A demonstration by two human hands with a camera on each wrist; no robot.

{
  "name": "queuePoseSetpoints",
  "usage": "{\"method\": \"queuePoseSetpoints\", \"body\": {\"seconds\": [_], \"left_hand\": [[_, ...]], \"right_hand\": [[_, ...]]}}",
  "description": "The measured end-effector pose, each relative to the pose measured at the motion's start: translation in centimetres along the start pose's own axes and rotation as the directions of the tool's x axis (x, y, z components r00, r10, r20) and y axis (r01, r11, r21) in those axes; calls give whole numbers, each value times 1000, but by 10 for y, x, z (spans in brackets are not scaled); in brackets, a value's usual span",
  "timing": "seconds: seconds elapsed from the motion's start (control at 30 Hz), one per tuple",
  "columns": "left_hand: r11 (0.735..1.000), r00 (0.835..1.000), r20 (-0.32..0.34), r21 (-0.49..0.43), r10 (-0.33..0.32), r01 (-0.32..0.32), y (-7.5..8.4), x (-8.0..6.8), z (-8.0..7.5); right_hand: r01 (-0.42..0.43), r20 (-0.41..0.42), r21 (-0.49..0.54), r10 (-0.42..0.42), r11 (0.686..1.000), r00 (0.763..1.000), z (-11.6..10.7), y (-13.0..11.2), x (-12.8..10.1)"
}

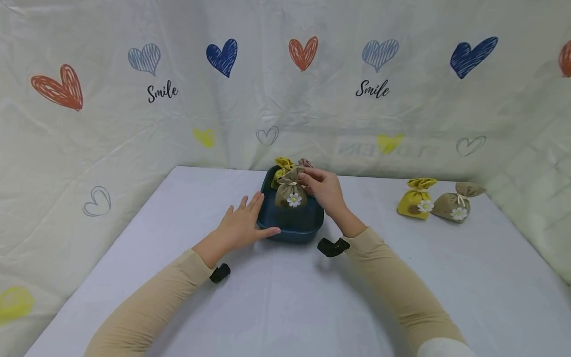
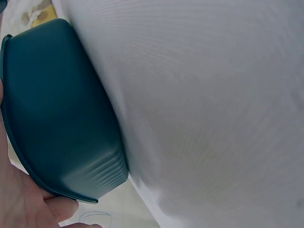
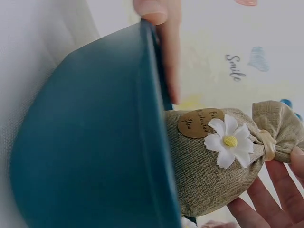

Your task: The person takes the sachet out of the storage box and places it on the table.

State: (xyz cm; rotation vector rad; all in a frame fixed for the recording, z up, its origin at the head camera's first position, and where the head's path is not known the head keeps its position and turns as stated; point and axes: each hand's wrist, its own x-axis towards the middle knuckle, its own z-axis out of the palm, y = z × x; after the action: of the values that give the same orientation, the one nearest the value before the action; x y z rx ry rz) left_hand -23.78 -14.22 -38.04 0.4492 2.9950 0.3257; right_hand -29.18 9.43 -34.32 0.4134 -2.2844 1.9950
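A dark blue tray (image 1: 294,229) stands at the middle of the table. My left hand (image 1: 243,225) lies with straight fingers against its left rim, thumb along the front wall; the palm (image 2: 19,199) shows beside the tray (image 2: 61,118) in the left wrist view. A khaki cloth pouch (image 1: 291,194) with a white daisy stands upright in the tray. My right hand (image 1: 322,190) pinches its tied neck from the right. The right wrist view shows the pouch (image 3: 209,166) above the tray wall (image 3: 95,152), with fingers (image 3: 266,199) behind it. A yellow pouch (image 1: 283,166) stands behind it.
A pinkish pouch top (image 1: 305,162) peeks out at the tray's back. A yellow pouch (image 1: 417,199) and a khaki pouch (image 1: 457,206) lie at the table's far right. A heart-printed sheet (image 1: 374,89) hangs behind the table. The grey table (image 1: 285,297) reaches toward me.
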Motion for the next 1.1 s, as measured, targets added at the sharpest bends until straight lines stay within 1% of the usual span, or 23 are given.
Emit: {"method": "queuePoseSetpoints", "body": {"seconds": [0.27, 0.43, 0.77, 1.1], "left_hand": [[1000, 1000, 5, -5, 5, -5, -1, -1, -3], [1000, 1000, 11, -6, -1, 1, 0, -1, -5], [1000, 1000, 15, -12, -5, 5, -2, 1, -1], [1000, 1000, 15, -10, -5, 5, -3, 1, -1]], "right_hand": [[-4, -2, 15, 4, 1000, 1000, -17, -8, -7], [12, 2, 10, -12, 1000, 1000, -24, -10, -11], [27, 3, -40, -27, 999, 1000, -36, -16, -17], [29, -3, -77, -29, 997, 1000, -51, -23, -31]]}}
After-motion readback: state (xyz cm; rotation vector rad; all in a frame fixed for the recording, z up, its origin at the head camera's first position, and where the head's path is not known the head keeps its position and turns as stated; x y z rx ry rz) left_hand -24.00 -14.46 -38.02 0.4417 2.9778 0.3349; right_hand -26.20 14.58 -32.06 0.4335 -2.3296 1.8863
